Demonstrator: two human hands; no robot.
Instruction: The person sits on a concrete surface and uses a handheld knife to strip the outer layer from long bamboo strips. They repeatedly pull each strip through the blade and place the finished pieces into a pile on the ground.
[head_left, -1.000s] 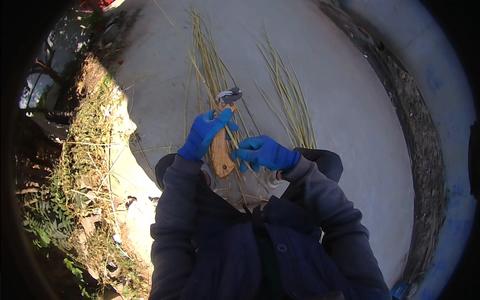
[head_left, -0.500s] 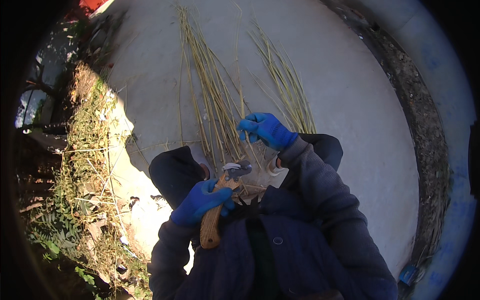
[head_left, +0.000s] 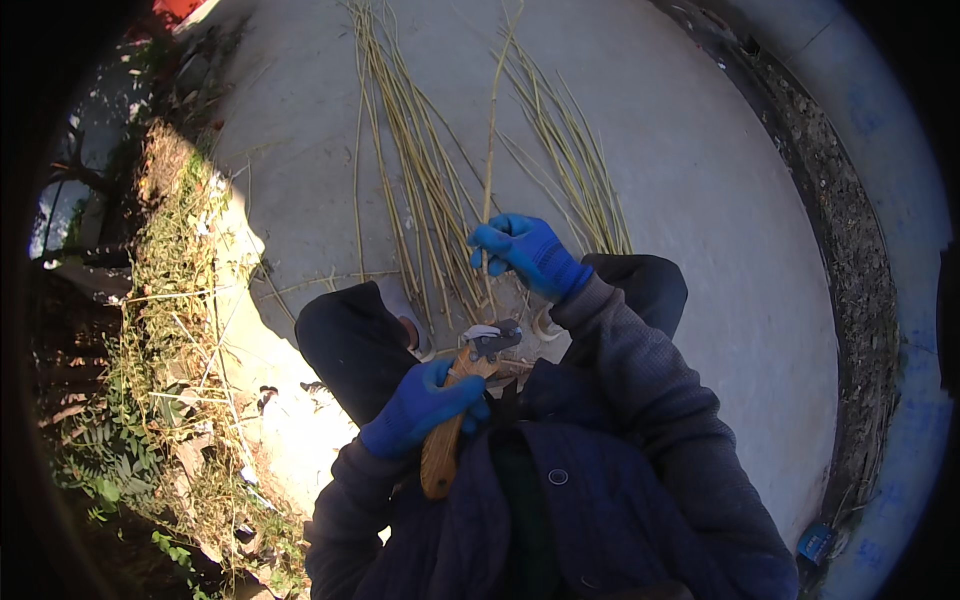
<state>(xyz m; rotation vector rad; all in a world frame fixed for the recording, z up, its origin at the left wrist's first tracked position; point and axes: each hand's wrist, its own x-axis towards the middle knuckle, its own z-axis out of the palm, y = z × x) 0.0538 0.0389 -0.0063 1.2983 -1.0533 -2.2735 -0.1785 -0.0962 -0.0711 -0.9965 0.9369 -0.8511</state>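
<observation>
My left hand (head_left: 418, 408), in a blue glove, is closed around the wooden handle of a pair of pruning shears (head_left: 440, 460). Their grey metal head (head_left: 495, 342) points away from my body, between my knees. In my right hand (head_left: 530, 258), also blue-gloved, a long thin stick (head_left: 491, 135) is pinched between fingers and thumb. It stretches away from me, and its near end comes out below the fingers, a little above the shears' head.
A bundle of long sticks (head_left: 400, 150) lies ahead on the grey concrete floor (head_left: 300, 110), a second bundle (head_left: 568, 150) to its right. Dry plants and leaves (head_left: 180, 330) line the left side. A dirt strip (head_left: 835, 210) and a wall edge (head_left: 900, 250) curve along the right.
The shears have shifted a little to the right with my left hand. The stick in my right hand has swung, its far end now leaning farther right. My right hand has moved slightly left.
</observation>
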